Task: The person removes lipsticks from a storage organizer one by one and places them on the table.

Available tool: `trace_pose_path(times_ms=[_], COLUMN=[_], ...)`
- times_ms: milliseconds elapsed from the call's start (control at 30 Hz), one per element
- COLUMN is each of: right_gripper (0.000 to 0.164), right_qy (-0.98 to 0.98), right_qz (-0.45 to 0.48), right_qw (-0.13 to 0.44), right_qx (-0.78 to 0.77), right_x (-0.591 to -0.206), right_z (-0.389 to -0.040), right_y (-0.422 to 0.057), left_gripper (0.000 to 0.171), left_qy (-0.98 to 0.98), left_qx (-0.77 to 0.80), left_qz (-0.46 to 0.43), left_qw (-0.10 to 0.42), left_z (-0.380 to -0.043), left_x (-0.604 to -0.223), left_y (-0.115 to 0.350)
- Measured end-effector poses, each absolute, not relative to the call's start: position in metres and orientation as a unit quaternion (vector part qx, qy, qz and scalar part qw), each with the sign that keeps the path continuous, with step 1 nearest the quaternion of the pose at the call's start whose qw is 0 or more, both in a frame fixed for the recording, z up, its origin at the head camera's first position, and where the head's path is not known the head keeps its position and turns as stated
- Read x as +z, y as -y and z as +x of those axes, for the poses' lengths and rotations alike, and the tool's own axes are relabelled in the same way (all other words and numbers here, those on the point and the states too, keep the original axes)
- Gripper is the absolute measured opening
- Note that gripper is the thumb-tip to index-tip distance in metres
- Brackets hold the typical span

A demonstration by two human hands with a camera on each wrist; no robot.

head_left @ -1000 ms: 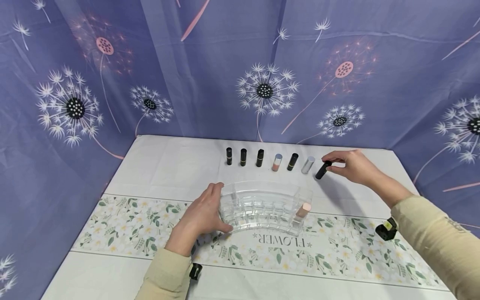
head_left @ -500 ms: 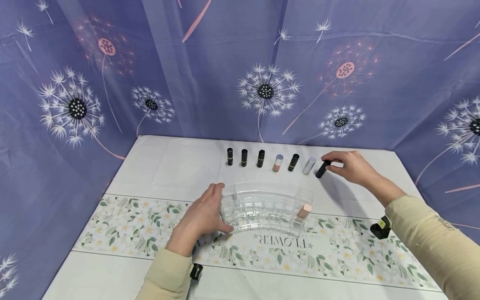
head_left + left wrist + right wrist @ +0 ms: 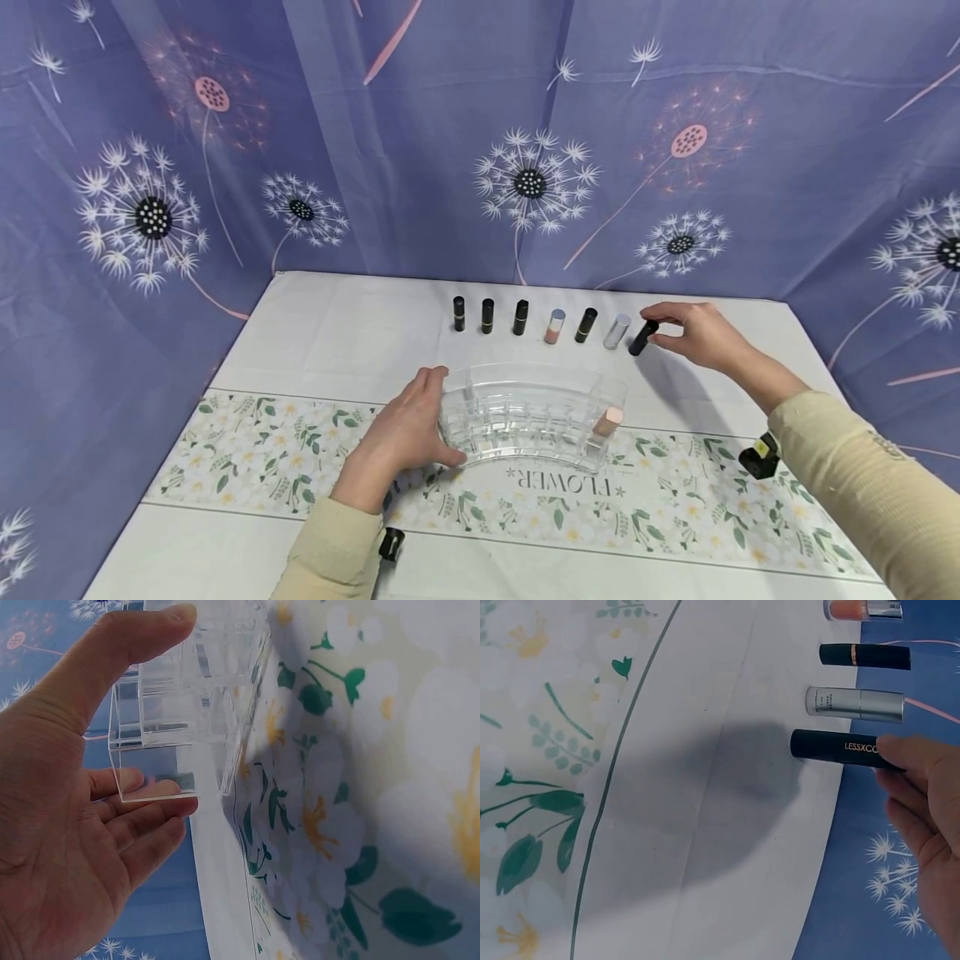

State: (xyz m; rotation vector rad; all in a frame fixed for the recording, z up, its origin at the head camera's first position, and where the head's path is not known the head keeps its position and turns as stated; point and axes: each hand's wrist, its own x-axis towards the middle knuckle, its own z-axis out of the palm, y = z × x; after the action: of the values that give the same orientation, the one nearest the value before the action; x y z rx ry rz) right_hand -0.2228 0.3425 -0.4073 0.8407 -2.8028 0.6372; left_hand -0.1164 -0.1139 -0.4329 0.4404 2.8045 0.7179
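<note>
At the right end of a row of lipsticks, my right hand (image 3: 701,335) pinches the top of a black lipstick tube (image 3: 642,339) between thumb and fingers. Gold lettering shows on that tube (image 3: 840,746) in the right wrist view, and it stands beside a silver lipstick (image 3: 617,332). My left hand (image 3: 408,425) grips the left end of a clear, curved, tiered lipstick organizer (image 3: 517,385), thumb at the front and fingers behind. One pinkish lipstick (image 3: 608,422) stands in the organizer's right end compartment. Through the clear wall (image 3: 157,769), fingers show in the left wrist view.
More lipsticks stand upright along the back: several black ones, such as the leftmost tube (image 3: 459,314), and one with a silver cap and peach base (image 3: 554,327). A floral strip (image 3: 262,450) crosses the white table (image 3: 337,325). A blue dandelion curtain (image 3: 420,167) surrounds it.
My right hand has shifted slightly left with the black lipstick, bringing it closer to the silver one. The left hand and organizer stay put.
</note>
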Motion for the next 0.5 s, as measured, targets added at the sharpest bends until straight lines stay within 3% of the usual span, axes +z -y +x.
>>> trace_pose_path(times_ms=[500], right_gripper=[0.049], right_qy=[0.94], right_qz=[0.28], right_qw=[0.072], right_qx=[0.183], right_x=[-0.383], right_z=[-0.207], right_y=[-0.346], left_gripper=[0.126], left_qy=[-0.952], left_qx=[0.241], left_qz=[0.147], left_qw=[0.115], left_z=[-0.117], left_x=[-0.432], left_y=[0.113])
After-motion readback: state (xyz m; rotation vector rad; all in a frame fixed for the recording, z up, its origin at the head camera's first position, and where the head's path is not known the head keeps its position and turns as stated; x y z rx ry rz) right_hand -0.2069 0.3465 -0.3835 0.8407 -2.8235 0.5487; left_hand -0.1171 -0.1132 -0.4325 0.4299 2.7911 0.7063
